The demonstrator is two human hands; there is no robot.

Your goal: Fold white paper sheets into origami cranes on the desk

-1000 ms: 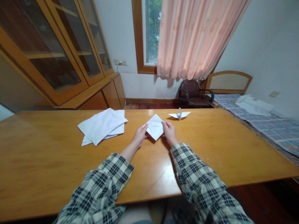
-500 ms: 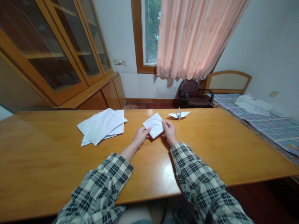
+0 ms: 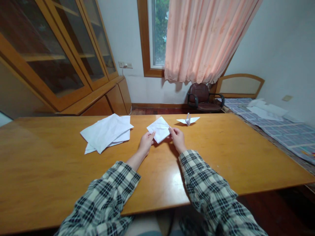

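Between my two hands is a small folded square of white paper, turned like a diamond, with crease lines across its face. My left hand pinches its lower left edge, thumb on top and fingers underneath. At the right corner, my right hand grips the paper between thumb and fingers. A folded white paper crane with spread wings stands on the table just beyond my right hand. Left of my hands lies a loose stack of white paper sheets, overlapping at different angles.
The wooden table spans the view, its near edge by my lap. Behind it stand a glass-doored cabinet on the left and a dark red armchair. A bed with papers on it runs along the right.
The folded paper has shifted slightly left and away from me, turning a little. Both hands keep hold of it, the left thumb now nearer its left side.
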